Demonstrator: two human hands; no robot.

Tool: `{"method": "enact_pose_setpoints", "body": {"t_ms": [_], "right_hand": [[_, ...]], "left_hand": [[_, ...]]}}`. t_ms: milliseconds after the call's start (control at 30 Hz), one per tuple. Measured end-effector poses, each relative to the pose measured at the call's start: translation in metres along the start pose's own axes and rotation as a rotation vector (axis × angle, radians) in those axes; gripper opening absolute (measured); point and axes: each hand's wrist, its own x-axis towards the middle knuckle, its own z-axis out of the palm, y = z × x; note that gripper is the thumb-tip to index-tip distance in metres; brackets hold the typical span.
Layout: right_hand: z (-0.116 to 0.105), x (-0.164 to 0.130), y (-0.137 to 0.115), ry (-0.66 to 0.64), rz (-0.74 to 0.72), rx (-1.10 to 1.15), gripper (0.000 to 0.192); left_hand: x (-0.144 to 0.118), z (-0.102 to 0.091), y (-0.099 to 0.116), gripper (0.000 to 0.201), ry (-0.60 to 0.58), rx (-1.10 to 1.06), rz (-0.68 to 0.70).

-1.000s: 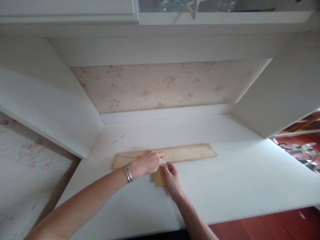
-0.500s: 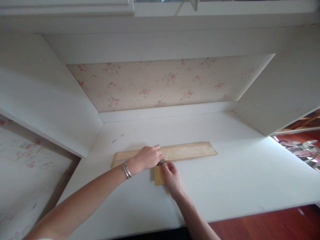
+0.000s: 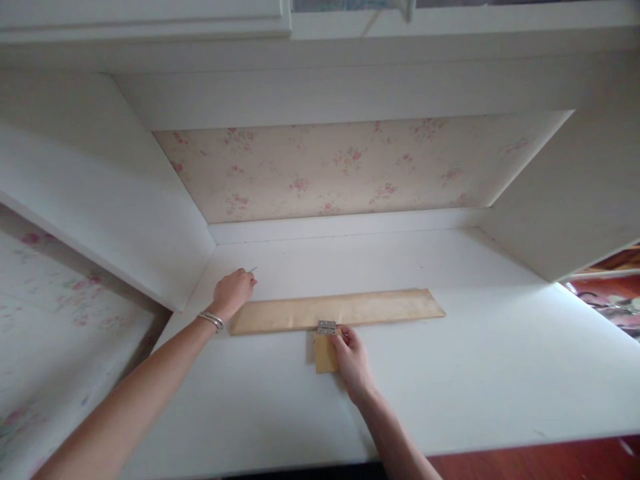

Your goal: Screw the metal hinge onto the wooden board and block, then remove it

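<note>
A long wooden strip (image 3: 370, 307) lies flat on the white shelf (image 3: 475, 373). A small wooden block (image 3: 324, 355) butts against its near edge, and a little metal hinge (image 3: 327, 327) bridges the two. My right hand (image 3: 353, 363) grips the block's right side, its fingertips touching the hinge. My left hand (image 3: 231, 293) is away from the strip, at the back left of the shelf, with its fingers curled. A thin screw (image 3: 253, 269) lies at its fingertips. What the curled fingers hold is hidden. A silver bracelet (image 3: 211, 320) sits on the left wrist.
The shelf sits in a white cabinet niche with a floral-papered back wall (image 3: 350, 167) and slanted side panels (image 3: 100, 200). A red wooden floor (image 3: 550, 460) shows below the shelf's front edge, with shiny clutter (image 3: 615, 303) at far right.
My left hand left the strip near the hinge and moved back left to the screw. The screwdriver seen on the strip a second ago is out of sight. My right hand stayed.
</note>
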Motion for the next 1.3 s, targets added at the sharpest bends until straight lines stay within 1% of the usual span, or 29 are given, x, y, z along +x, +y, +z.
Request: {"method": "enact_pose_setpoints", "body": {"t_ms": [100,200,300,367,433,467,533,567,633,667,700,733,767,800,867,900,967,1033,1100,1167,1300], "right_hand": [[0.001,0.000,0.000,-0.002,-0.002,0.014,0.029],[0.000,0.000,0.001,0.001,-0.008,0.004,0.031],[-0.001,0.000,0.003,-0.005,-0.016,0.002,0.032],[-0.001,0.002,0.005,-0.007,-0.018,0.003,0.032],[-0.001,0.003,0.006,-0.006,-0.016,-0.004,0.031],[0.000,0.003,0.007,-0.006,-0.016,-0.006,0.031],[0.000,0.004,0.007,-0.007,-0.013,-0.008,0.030],[0.000,0.004,0.006,-0.008,-0.010,-0.009,0.029],[0.000,0.004,0.006,-0.010,-0.003,-0.014,0.028],[0.000,0.004,0.007,-0.009,-0.003,-0.022,0.028],[0.000,0.004,0.007,-0.007,-0.006,-0.029,0.028],[0.000,0.004,0.007,-0.005,-0.009,-0.035,0.028],[0.000,0.004,0.008,-0.003,-0.013,-0.038,0.027],[0.000,0.005,0.008,-0.003,-0.017,-0.037,0.027],[0.000,0.005,0.009,-0.005,-0.020,-0.027,0.027],[0.000,0.006,0.009,-0.007,-0.018,-0.022,0.027],[0.001,0.006,0.008,-0.010,-0.010,-0.015,0.027],[0.001,0.005,0.007,-0.014,-0.002,-0.005,0.027],[0.002,0.005,0.006,-0.017,0.000,0.007,0.027],[0.002,0.004,0.005,-0.014,0.005,0.016,0.027],[0.002,0.004,0.005,-0.004,0.005,-0.003,0.027]], "left_hand": [[0.007,0.010,-0.006,0.040,-0.010,-0.001,-0.029],[0.010,0.015,-0.007,0.038,-0.024,-0.002,-0.044],[0.012,0.011,-0.007,0.035,-0.023,-0.009,-0.054],[0.013,0.001,-0.006,0.035,0.018,-0.037,-0.048],[0.010,-0.016,-0.001,0.036,0.097,-0.098,-0.026],[0.007,-0.027,0.004,0.038,0.157,-0.139,-0.010],[-0.005,-0.056,0.016,0.038,0.287,-0.240,0.020],[-0.013,-0.072,0.023,0.037,0.378,-0.307,0.025],[-0.034,-0.104,0.040,0.033,0.485,-0.492,0.136],[-0.045,-0.117,0.049,0.031,0.535,-0.605,0.167],[-0.055,-0.127,0.057,0.029,0.557,-0.728,0.193],[-0.063,-0.135,0.066,0.028,0.554,-0.875,0.213],[-0.070,-0.138,0.075,0.026,0.546,-1.032,0.231],[-0.074,-0.138,0.084,0.026,0.530,-1.190,0.245],[-0.075,-0.130,0.101,0.025,0.501,-1.470,0.240],[-0.073,-0.123,0.108,0.025,0.480,-1.575,0.224],[-0.066,-0.109,0.122,0.026,0.440,-1.711,0.189],[-0.059,-0.097,0.132,0.027,0.425,-1.774,0.168],[-0.055,-0.089,0.138,0.027,0.439,-1.799,0.161],[-0.053,-0.087,0.143,0.027,0.465,-1.813,0.169],[-0.048,-0.088,0.149,0.028,0.519,-1.829,0.192]]}}
